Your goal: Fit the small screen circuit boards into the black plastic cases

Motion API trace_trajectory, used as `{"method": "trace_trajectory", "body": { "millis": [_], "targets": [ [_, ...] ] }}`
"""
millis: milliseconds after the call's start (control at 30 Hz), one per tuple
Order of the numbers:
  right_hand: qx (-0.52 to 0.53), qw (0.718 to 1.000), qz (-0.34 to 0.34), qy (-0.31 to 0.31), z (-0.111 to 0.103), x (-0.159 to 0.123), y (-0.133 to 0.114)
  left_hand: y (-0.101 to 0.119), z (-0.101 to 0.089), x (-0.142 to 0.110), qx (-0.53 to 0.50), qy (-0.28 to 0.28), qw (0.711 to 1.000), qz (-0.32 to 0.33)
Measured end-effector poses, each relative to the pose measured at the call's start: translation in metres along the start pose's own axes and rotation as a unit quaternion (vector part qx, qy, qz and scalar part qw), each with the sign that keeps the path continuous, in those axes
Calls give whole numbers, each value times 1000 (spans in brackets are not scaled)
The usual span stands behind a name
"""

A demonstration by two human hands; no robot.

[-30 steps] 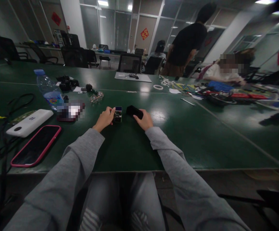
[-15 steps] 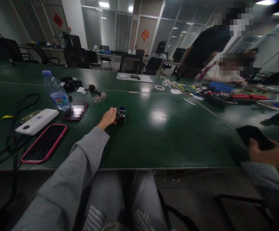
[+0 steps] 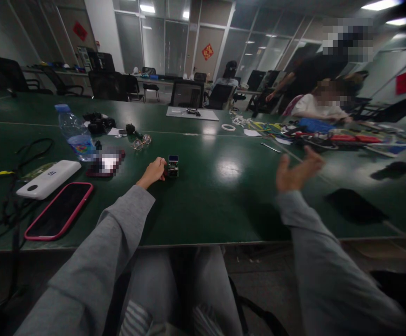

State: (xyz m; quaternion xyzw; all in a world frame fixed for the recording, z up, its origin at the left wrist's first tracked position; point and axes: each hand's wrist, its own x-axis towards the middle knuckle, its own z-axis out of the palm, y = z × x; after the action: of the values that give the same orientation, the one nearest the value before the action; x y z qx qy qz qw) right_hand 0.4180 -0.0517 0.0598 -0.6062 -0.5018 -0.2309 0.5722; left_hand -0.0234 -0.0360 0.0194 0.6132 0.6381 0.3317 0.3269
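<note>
My left hand (image 3: 153, 171) is closed at the left side of a small electronic module (image 3: 173, 166) with a little dark screen on top and an exposed circuit board below. The module stands upright on the green table (image 3: 203, 210), and my fingertips grip its left edge, partly hidden by the hand. My right hand (image 3: 299, 170) is in the air above the table with fingers spread and nothing in them, slightly blurred. To its right lies a flat black object (image 3: 355, 205) with a pale cable (image 3: 399, 229) running from it toward the front edge.
On the left are a pink-cased phone (image 3: 59, 212), a white power bank (image 3: 49, 178), a blurred-out device (image 3: 105, 163), a water bottle (image 3: 76, 135) and glasses (image 3: 142, 142). Cables and tools (image 3: 315, 128) pile up at the back right, near two people.
My right hand has let go of the flat black object, which now lies on the table, and has moved left with fingers opened. My left hand stays at the module.
</note>
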Motion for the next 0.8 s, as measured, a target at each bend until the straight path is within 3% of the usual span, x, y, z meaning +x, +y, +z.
{"method": "trace_trajectory", "body": {
  "millis": [67, 167, 267, 333, 467, 667, 800],
  "targets": [
    [73, 992, -57, -85, 37, -52, -69, 0, 0, 0, 0, -8, 1000, 1],
    [166, 944, -120, -260, 73, -128, -176, 1, -2, -1, 8, -21, 1000, 5],
    [190, 929, -109, -298, 92, -163, -236, 1, -4, -2, 22, -12, 999, 31],
    [168, 932, -82, -312, 101, -167, -246, 0, -6, -2, 39, 20, 998, 48],
    [152, 914, -44, -373, 113, -163, -237, -5, -8, 2, 35, 77, 995, 45],
    [228, 887, 19, -400, 120, -164, -227, -12, -8, 13, 16, 81, 996, 33],
    [280, 845, 112, -441, 130, -155, -216, -11, -7, 13, 16, 87, 996, 22]
  ]
}}
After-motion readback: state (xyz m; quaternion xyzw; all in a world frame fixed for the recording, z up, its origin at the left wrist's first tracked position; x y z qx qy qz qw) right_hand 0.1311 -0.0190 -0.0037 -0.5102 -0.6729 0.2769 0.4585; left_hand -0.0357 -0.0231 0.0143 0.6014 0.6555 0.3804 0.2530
